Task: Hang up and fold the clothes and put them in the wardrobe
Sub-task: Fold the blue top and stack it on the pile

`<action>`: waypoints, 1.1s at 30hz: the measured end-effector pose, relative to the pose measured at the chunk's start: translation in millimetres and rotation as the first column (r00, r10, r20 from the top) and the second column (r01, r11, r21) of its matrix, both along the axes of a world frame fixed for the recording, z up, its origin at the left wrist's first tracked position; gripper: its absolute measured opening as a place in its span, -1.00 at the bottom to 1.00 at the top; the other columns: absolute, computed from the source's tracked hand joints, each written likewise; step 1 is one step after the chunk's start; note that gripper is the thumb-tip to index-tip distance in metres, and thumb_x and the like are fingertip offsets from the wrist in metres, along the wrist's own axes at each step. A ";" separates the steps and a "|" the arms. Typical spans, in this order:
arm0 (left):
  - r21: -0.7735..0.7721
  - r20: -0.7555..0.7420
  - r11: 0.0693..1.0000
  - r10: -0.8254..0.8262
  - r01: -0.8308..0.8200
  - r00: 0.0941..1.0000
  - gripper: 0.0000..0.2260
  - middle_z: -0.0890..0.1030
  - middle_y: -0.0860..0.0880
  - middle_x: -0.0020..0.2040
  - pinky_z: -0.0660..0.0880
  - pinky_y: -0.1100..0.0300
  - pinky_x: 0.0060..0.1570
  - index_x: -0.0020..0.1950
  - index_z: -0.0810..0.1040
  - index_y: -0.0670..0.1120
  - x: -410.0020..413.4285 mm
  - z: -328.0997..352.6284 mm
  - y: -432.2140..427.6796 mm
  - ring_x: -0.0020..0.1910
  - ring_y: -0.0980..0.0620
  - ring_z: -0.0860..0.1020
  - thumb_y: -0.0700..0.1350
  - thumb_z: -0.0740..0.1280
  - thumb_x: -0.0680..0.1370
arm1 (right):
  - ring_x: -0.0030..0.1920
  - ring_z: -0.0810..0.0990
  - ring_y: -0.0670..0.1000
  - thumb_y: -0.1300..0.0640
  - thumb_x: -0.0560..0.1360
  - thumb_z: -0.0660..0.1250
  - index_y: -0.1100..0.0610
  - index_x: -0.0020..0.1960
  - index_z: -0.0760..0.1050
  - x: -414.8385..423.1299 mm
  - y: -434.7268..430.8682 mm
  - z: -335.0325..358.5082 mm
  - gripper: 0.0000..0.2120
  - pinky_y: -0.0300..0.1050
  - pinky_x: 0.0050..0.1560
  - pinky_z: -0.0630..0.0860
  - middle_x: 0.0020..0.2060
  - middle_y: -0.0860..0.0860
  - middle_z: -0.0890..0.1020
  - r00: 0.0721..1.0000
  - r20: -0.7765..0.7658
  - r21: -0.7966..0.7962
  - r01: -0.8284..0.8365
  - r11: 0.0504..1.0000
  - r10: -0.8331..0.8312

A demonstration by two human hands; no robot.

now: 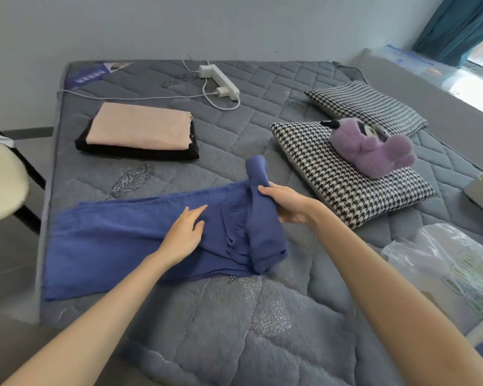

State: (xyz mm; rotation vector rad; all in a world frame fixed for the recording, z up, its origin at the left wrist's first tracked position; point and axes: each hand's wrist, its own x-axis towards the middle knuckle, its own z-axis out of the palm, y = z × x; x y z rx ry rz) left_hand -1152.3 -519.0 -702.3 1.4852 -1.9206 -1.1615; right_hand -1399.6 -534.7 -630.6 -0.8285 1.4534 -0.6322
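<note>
A blue garment (109, 240) lies spread across the grey quilted mattress (207, 330), its long part stretching to the left. My left hand (183, 234) rests flat on its middle, fingers apart. My right hand (286, 203) grips the right end of the garment, which is lifted and folded over toward the left. Farther back on the left sits a folded pink garment (140, 126) stacked on a folded black one (140, 154).
Two houndstooth pillows (346, 190) lie at the right, with a purple plush toy (371, 151) on the nearer one. A white power strip (221, 79) with cables lies at the mattress's far side. Clear plastic bags (452, 263) lie near right. A cream cushion (0, 185) sits off the left edge.
</note>
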 end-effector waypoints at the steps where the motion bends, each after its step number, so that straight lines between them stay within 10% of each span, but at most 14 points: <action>1: 0.012 0.003 1.000 0.009 -0.009 1.000 -0.59 0.22 -0.06 0.53 0.11 0.13 0.42 0.51 0.25 0.02 7.4 1.5 0.2 0.55 0.07 -0.02 -0.17 0.12 0.66 | -0.12 0.58 -0.01 -0.01 0.65 0.13 -0.08 0.33 0.36 16.8 -1.7 3.4 -0.74 -0.16 -0.30 0.57 0.01 0.00 0.56 0.999 -0.005 0.007 -0.042 0.999 0.042; 12: 0.188 0.001 0.923 0.341 -0.335 0.940 -0.69 0.60 -0.06 0.20 0.41 0.01 0.28 0.38 0.43 -0.12 89.9 -12.7 13.7 0.24 -0.10 0.51 -0.18 0.14 0.64 | -0.10 0.55 0.04 0.04 0.66 0.01 -0.17 0.52 0.11 185.7 -17.8 -36.4 -0.57 0.04 -0.29 0.66 0.16 -0.02 0.43 0.917 -0.110 -0.022 -0.388 0.921 0.384; 16: 0.309 -0.092 0.863 0.446 -0.401 0.890 -0.73 0.58 -0.05 -0.19 0.48 -0.02 -0.02 -0.19 0.49 -0.05 98.9 -17.4 18.6 -0.15 -0.06 0.49 -0.13 0.11 0.66 | -0.31 0.61 0.03 -0.09 0.62 0.13 -0.16 0.55 0.01 196.1 -16.1 -48.4 -0.45 -0.03 -0.35 0.64 -0.12 0.09 0.59 0.886 -0.150 -0.014 -0.445 0.896 0.438; 20: 0.381 -0.140 0.808 0.531 -0.450 0.835 -0.69 0.54 0.02 -0.20 0.35 0.11 -0.23 -0.16 0.52 -0.08 93.8 -17.1 18.1 -0.22 0.02 0.46 0.08 0.18 0.62 | -0.34 0.58 -0.04 0.06 0.61 0.17 0.06 0.39 0.41 179.2 -17.1 -51.8 -0.64 0.00 -0.30 0.66 -0.28 0.01 0.60 0.901 -0.377 -0.283 -0.331 0.900 0.213; 24: 0.429 -0.140 0.765 0.582 -0.480 0.801 -0.65 0.57 -0.06 0.10 0.48 0.01 0.12 0.17 0.51 -0.18 85.4 -17.4 11.2 0.08 -0.07 0.54 0.08 0.28 0.58 | 0.09 0.51 0.04 0.14 0.57 0.19 0.03 0.24 0.51 147.7 -4.2 -65.7 -0.72 -0.02 0.13 0.49 0.07 0.00 0.59 0.759 -0.645 -0.524 -0.357 0.773 -0.087; 29: 0.432 -0.158 0.730 0.639 -0.529 0.752 -0.63 0.55 -0.06 0.13 0.48 -0.02 0.19 0.21 0.46 -0.19 79.3 -18.6 1.6 0.13 -0.09 0.53 0.04 0.33 0.55 | 0.44 0.10 0.19 -0.08 0.63 0.10 -0.02 0.53 0.20 122.9 21.8 -96.8 -0.52 0.12 0.35 0.33 0.55 -0.01 0.05 0.445 -0.890 -0.202 -0.586 0.784 0.103; 33: 0.410 -0.138 0.755 0.605 -0.511 0.784 -0.75 0.54 -0.05 -0.02 0.46 0.08 -0.01 0.00 0.48 -0.17 79.3 -22.7 -5.4 -0.01 -0.06 0.53 0.02 0.31 0.56 | 0.39 0.22 0.19 -0.01 0.64 0.10 -0.02 0.51 0.24 114.9 29.8 -98.7 -0.56 0.05 0.32 0.33 0.55 -0.02 0.08 0.527 -0.850 -0.333 -0.490 0.805 -0.031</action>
